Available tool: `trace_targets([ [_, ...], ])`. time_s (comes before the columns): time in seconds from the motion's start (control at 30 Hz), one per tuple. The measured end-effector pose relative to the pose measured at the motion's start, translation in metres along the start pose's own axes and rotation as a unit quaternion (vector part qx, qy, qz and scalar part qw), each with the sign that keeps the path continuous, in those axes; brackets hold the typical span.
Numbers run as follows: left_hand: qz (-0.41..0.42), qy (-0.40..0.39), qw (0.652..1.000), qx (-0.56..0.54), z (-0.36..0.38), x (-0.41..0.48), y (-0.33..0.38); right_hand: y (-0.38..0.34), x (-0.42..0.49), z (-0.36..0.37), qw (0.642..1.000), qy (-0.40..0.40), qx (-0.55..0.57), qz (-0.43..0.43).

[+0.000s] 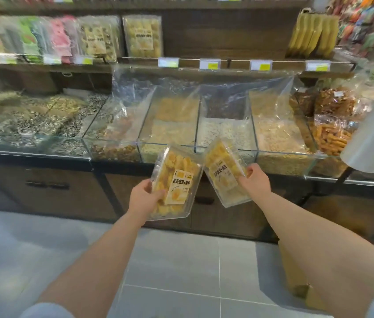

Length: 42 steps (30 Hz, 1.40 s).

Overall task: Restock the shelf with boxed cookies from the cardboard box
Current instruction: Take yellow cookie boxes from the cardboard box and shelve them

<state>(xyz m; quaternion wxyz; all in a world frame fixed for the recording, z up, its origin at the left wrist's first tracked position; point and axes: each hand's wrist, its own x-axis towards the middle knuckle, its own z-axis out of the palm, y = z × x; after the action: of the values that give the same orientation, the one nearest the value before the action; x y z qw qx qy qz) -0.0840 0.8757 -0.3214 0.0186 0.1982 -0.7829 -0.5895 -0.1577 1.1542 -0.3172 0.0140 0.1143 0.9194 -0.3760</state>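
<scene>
I hold two clear plastic boxes of yellow cookies, one per hand, in front of the display and above the floor.

The left box (177, 180) is gripped at its lower left edge by the left hand (143, 197). The left fingers (158, 194) are curled round it, the thumb lying on the labelled front face. It leans with its top end up and to the right of these fingers.

The right box (221, 171) is gripped at its right edge by the right hand (255, 182), with the right fingers (248, 173) closed on that side. It extends to the left of them and is tilted. The adjacent edges of the two boxes are just beside each other; I cannot tell whether they touch.

Directly beyond both sets of fingers is a row of glass bins (196, 146) holding loose snacks under clear plastic liners, set on a dark wooden cabinet (43, 198).

Above and beyond the bins is the wooden shelf (227, 56), with price tags (211, 64) clipped to its front edge. A matching cookie box (142, 36) stands upright on it, up and to the left of the left fingers. Yellow pouches (312, 35) stand far up and right of the right fingers.

A roll of clear film (369, 134) is to the right of the right fingers. Grey floor tiles (181, 260) lie below both forearms.
</scene>
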Motion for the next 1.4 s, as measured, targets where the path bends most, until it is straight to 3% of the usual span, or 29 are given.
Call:
trace_targets([
  [0.4,0.080,0.143,0.979,-0.119,-0.157,0.124,0.063,-0.209,0.049,0.085,0.969,0.074,0.193,-0.137],
  [0.8,0.113,0.169,0.967,-0.152,-0.158,0.271,0.136,-0.313,0.198,0.097,0.936,0.124,0.269,-0.191],
  [1.17,0.104,0.132,0.982,-0.085,-0.166,0.418,0.181,-0.403,0.352,0.099,0.921,0.138,0.298,-0.207],
  [1.4,0.073,0.061,0.992,-0.084,-0.192,0.520,0.192,-0.470,0.412,0.136,0.909,0.150,0.317,-0.224],
])
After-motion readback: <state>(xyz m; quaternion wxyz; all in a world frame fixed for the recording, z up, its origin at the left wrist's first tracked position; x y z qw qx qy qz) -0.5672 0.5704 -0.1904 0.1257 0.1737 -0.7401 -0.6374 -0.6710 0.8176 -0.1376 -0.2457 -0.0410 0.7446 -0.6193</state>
